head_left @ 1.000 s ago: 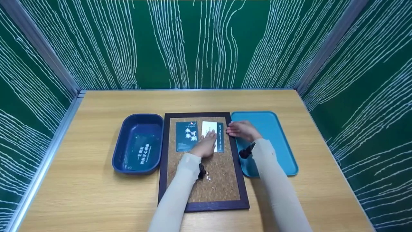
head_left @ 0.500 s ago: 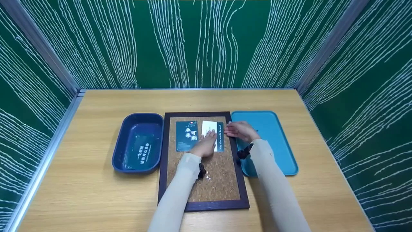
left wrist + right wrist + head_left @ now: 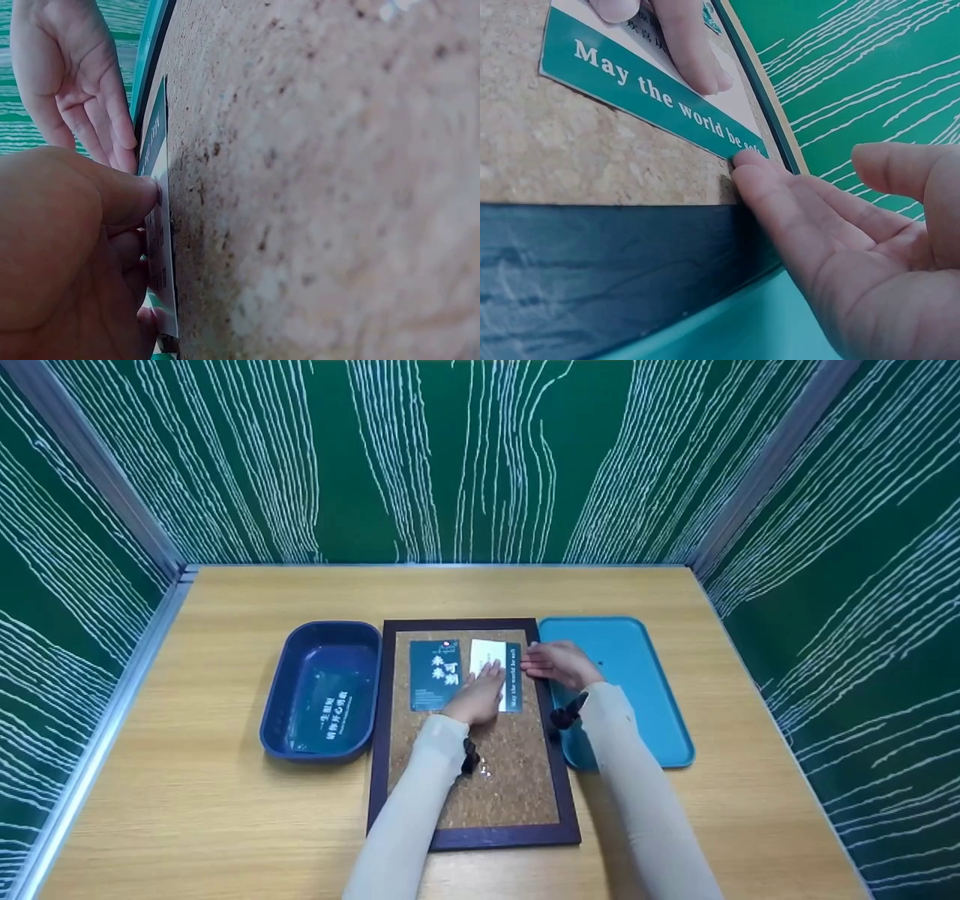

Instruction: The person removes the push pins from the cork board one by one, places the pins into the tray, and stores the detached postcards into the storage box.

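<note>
A cork board (image 3: 517,750) in a dark frame lies at the table's middle. Two cards sit side by side on its upper part: a dark teal card (image 3: 433,675) and a white card with a teal strip reading "May the world be soft" (image 3: 511,679). My left hand (image 3: 478,696) presses flat on the white card (image 3: 157,225), fingers straight. My right hand (image 3: 556,664) reaches from the right with its fingers extended. Its fingertips (image 3: 748,160) touch the card's (image 3: 637,86) corner at the frame (image 3: 592,262).
A dark blue tub (image 3: 281,712) with a teal card (image 3: 326,720) inside stands left of the board. A light blue tray (image 3: 637,697) lies to its right, under my right forearm. Small pale specks (image 3: 486,769) lie on the cork by my left wrist. Green walls enclose three sides of the table.
My right hand has slid a little to the left, from over the tray's edge to the white card's right edge. The left hand stays pressed on the card.
</note>
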`<control>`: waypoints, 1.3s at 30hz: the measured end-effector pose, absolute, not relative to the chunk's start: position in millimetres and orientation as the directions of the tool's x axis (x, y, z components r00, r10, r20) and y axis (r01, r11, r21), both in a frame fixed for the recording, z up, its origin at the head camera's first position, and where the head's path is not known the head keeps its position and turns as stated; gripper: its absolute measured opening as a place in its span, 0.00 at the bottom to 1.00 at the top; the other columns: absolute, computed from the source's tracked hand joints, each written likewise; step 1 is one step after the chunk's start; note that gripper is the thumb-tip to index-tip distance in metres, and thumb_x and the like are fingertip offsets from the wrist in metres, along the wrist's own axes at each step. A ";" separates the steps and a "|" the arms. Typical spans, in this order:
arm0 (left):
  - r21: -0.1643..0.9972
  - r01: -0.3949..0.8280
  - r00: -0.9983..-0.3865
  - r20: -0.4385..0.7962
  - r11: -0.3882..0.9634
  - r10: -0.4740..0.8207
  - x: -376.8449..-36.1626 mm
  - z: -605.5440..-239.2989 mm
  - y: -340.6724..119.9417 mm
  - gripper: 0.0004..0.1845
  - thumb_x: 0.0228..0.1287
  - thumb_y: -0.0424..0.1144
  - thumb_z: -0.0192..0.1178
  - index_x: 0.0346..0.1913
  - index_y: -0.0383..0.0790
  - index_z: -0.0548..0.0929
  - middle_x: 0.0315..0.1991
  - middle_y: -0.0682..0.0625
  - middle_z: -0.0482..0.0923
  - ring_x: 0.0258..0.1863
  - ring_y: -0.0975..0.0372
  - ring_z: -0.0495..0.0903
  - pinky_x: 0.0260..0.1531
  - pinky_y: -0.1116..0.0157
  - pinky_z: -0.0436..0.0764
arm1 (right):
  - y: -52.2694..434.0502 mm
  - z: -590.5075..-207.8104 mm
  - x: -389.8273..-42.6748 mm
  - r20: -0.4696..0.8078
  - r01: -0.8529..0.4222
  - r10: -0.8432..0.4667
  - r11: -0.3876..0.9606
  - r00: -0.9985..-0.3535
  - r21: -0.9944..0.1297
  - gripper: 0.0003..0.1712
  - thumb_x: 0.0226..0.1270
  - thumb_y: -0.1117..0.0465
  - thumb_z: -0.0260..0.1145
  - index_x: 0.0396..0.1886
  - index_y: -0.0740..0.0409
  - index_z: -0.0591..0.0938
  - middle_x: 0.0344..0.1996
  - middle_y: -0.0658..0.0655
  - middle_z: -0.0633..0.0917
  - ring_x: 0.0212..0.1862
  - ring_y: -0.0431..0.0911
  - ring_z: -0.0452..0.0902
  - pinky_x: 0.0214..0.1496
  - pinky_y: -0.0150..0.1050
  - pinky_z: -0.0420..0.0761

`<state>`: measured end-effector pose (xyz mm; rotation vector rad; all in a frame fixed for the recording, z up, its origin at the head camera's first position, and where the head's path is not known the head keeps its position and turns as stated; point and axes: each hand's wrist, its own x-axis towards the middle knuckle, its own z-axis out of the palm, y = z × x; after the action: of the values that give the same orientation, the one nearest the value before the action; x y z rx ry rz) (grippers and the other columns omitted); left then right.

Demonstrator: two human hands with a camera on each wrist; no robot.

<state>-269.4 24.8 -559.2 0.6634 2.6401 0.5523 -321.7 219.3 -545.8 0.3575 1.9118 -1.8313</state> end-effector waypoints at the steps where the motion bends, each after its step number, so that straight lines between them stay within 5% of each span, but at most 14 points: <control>1: 0.450 0.369 -0.824 -0.247 0.814 0.510 -269.2 -558.8 24.7 0.28 0.77 0.40 0.38 0.76 0.38 0.50 0.78 0.46 0.41 0.78 0.56 0.40 0.76 0.55 0.43 | 219.3 -545.9 -321.7 -0.500 0.494 -0.129 0.078 -0.856 -0.866 0.22 0.75 0.59 0.53 0.62 0.69 0.72 0.58 0.68 0.79 0.49 0.48 0.84 0.53 0.38 0.83; 28: 0.439 0.373 -0.821 -0.253 0.817 0.511 -269.5 -558.7 24.9 0.29 0.77 0.40 0.38 0.76 0.39 0.49 0.78 0.46 0.40 0.78 0.56 0.40 0.76 0.55 0.42 | 216.2 -545.7 -322.9 -0.544 0.540 -0.045 0.071 -0.838 -0.839 0.21 0.74 0.59 0.55 0.59 0.67 0.74 0.53 0.65 0.82 0.46 0.47 0.85 0.51 0.37 0.83; 39: 0.452 0.364 -0.826 -0.247 0.814 0.506 -268.9 -557.9 25.6 0.28 0.77 0.39 0.38 0.76 0.37 0.51 0.78 0.45 0.42 0.78 0.55 0.40 0.76 0.55 0.44 | 218.1 -545.1 -320.7 -0.507 0.506 -0.102 0.037 -0.856 -0.862 0.24 0.74 0.61 0.53 0.63 0.71 0.71 0.59 0.69 0.77 0.48 0.47 0.84 0.55 0.37 0.82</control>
<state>-268.9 25.6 -557.9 0.6570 2.6413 0.5554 -320.7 218.1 -545.1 0.4073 1.8881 -1.8707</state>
